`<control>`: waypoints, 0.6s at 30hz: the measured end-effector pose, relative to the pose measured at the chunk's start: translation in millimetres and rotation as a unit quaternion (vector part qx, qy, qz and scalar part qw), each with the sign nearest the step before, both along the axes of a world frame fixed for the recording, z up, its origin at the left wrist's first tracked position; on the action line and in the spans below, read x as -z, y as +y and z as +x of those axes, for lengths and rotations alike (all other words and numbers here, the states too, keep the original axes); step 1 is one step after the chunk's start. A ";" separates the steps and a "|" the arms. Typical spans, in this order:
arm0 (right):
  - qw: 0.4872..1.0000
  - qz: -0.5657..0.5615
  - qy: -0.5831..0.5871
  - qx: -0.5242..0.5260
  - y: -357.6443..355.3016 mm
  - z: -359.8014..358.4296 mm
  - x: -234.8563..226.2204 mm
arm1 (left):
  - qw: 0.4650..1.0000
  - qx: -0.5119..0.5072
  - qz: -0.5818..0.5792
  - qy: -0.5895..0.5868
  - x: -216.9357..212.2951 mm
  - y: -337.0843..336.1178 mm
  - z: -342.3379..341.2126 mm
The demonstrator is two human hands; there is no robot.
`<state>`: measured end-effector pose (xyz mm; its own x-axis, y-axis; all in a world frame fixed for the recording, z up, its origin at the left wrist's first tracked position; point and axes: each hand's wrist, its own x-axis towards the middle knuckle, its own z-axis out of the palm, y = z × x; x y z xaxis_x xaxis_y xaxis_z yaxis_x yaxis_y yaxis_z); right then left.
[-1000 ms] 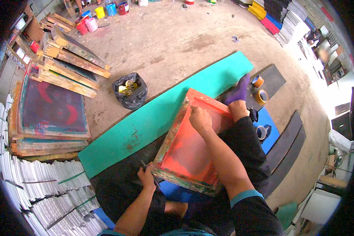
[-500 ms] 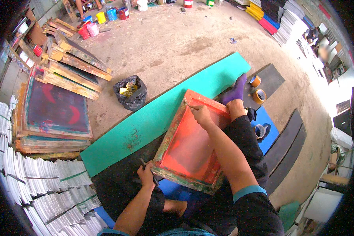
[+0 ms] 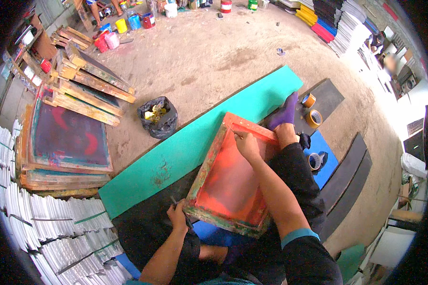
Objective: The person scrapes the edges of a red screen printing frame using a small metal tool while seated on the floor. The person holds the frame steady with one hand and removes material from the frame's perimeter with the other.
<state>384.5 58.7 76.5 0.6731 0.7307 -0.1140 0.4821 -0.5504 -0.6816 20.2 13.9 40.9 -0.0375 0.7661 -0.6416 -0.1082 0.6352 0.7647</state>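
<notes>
Frame (image 3: pixel 226 183) of old painted wood, mesh smeared red, lies aslant in front of the seated person, its far end over a long green board (image 3: pixel 190 145), its near end over something blue by the lap. Legs seem to serve as bench: the right one runs along the frame's right side, sock-clad foot (image 3: pixel 285 114) just beyond the far right corner, likely checking any slide that way. Right hand (image 3: pixel 247 146) is over the far left part of the mesh, fingers drawn into a pinch on a slim thing (image 3: pixel 233 131) that points to the inner corner — too small for me to name. Its forearm crosses the right rail and hides part of it from me. Left hand (image 3: pixel 177 218) is just beside the near left corner, fingers curled round a slim dark tool (image 3: pixel 172 197), held aside, perhaps to keep it handy; whether the knuckles touch the wood I cannot tell. Past the foot, two brown tape rolls (image 3: pixel 311 124) sit on a dark board, a third roll (image 3: pixel 309 162) nearer on a blue sheet (image 3: pixel 320 142), probably parked there for easy reach. Black bag (image 3: pixel 164 127) of yellowish scraps stands beyond the green board. To the left, stacked frames (image 3: pixel 71 135) and bundled white sheets (image 3: pixel 64 209) crowd that side — little elbow room there, I judge. Paint tins (image 3: pixel 148 20) line the far floor, well apart from the work.
</notes>
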 end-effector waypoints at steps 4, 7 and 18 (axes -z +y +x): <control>0.997 -0.054 -0.045 -0.017 -3.4 1.7 -7.0 | 1.000 -0.008 0.018 -0.013 5.8 -3.3 -2.0; 0.995 -0.038 -0.084 -0.030 -3.8 3.4 4.1 | 1.000 0.009 0.011 0.005 4.8 -1.8 -1.2; 0.981 -0.100 -0.158 -0.057 1.6 1.2 2.8 | 1.000 0.001 -0.009 0.009 -7.4 -2.2 2.3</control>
<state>385.7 60.3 73.7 0.6130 0.7876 -0.0622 0.7180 -0.5881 -0.3723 22.5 11.7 48.3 -0.0482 0.7539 -0.6552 -0.0938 0.6497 0.7544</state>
